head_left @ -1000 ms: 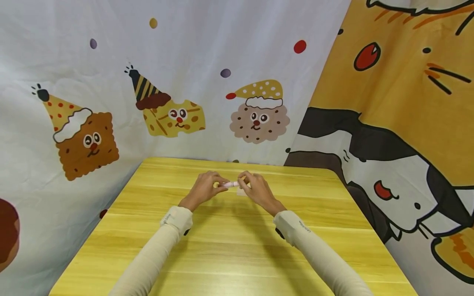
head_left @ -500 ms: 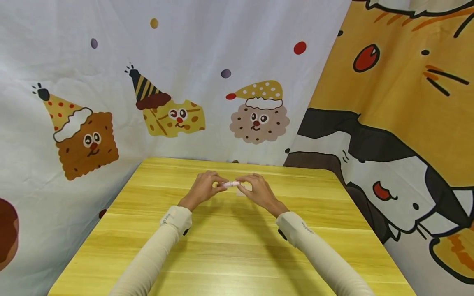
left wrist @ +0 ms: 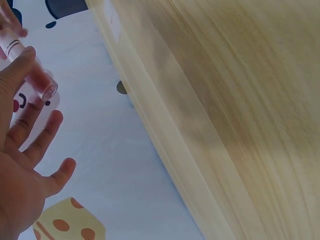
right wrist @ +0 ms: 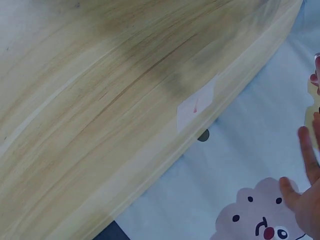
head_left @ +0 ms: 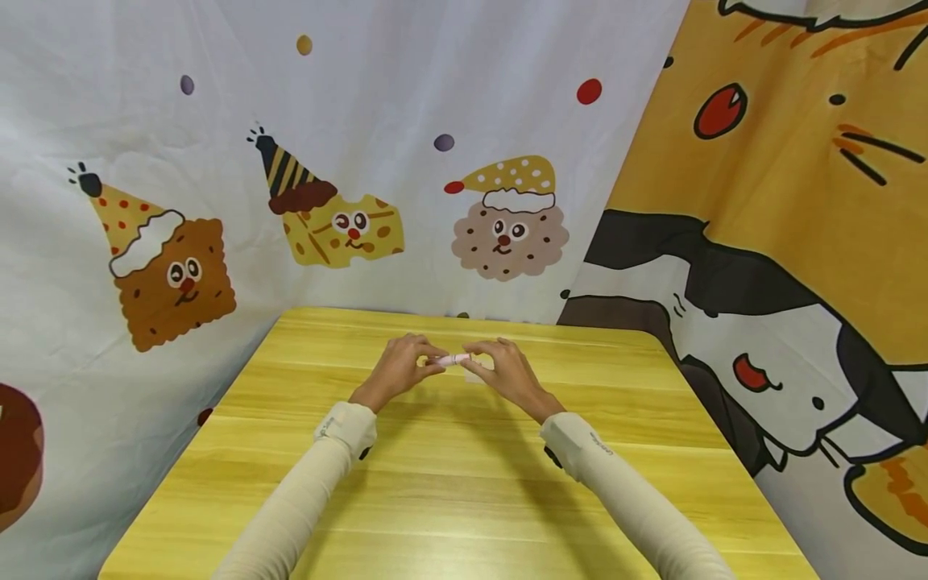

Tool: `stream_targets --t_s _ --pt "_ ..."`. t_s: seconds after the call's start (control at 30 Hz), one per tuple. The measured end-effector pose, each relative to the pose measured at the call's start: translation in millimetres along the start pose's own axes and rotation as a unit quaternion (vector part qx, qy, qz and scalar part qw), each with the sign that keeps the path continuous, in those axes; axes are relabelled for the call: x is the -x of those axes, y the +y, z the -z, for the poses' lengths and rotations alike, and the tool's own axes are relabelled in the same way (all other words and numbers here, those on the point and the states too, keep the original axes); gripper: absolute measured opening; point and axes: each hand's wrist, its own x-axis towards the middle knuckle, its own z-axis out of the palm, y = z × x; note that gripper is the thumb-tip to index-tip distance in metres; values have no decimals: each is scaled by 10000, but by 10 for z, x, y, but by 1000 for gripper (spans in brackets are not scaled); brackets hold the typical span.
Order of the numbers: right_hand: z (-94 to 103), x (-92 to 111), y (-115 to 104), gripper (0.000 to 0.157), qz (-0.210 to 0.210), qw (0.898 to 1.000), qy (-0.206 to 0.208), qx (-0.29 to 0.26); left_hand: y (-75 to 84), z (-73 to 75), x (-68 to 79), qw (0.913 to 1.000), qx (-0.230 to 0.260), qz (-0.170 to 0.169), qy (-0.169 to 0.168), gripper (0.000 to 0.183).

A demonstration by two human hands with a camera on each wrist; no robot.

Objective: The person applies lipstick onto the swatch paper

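In the head view, a small lip gloss tube (head_left: 453,359) is held level above the table's far part, between both hands. My left hand (head_left: 399,366) pinches its left end between thumb and fingers. At the other end, my right hand (head_left: 511,372) grips the pale pink cap with thumb and fingertips. The left wrist view shows the tube's clear body (left wrist: 41,81) with pink-red contents, the left thumb on it and the other fingers spread. Only part of the right hand (right wrist: 311,202) appears at the edge of the right wrist view, where its grip is mostly cut off.
Under the hands, a small white paper (right wrist: 196,106) with a red smear lies near the far edge of the wood-patterned table (head_left: 449,483). Behind the table hangs a white cloth (head_left: 420,89) with cartoon prints; a cat-print cloth (head_left: 761,185) covers the right side.
Since a second ago the right hand's fingers have shifted on the cap and straightened a little, showing more of the tube. The left hand stays almost still.
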Motion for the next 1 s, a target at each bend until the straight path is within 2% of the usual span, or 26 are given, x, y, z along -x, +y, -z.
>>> stream_targets --t_s 0.13,0.23,0.53,0.7,0.8,0.9,1.0 --pt "12 7 22 29 296 9995 -35 101 0 -5 -2 10000 -32 61 -60 27" --pt "14 6 34 25 354 9993 -30 122 3 -8 -7 9999 20 85 -65 26" --pt "18 7 30 27 -221 9997 -110 47 35 -25 -31 9999 112 -21 -14 26" --pt "10 20 42 30 152 9998 -18 146 25 -38 -21 9999 87 -76 54 25" --pt "6 20 53 27 402 9991 5 104 16 -38 -19 9998 69 -138 109 24" --pt "4 19 58 23 465 9989 7 72 19 -28 -20 9998 40 -163 106 24" --pt "1 19 51 19 329 9994 -19 92 31 -23 -18 9998 -1 -172 105 25"
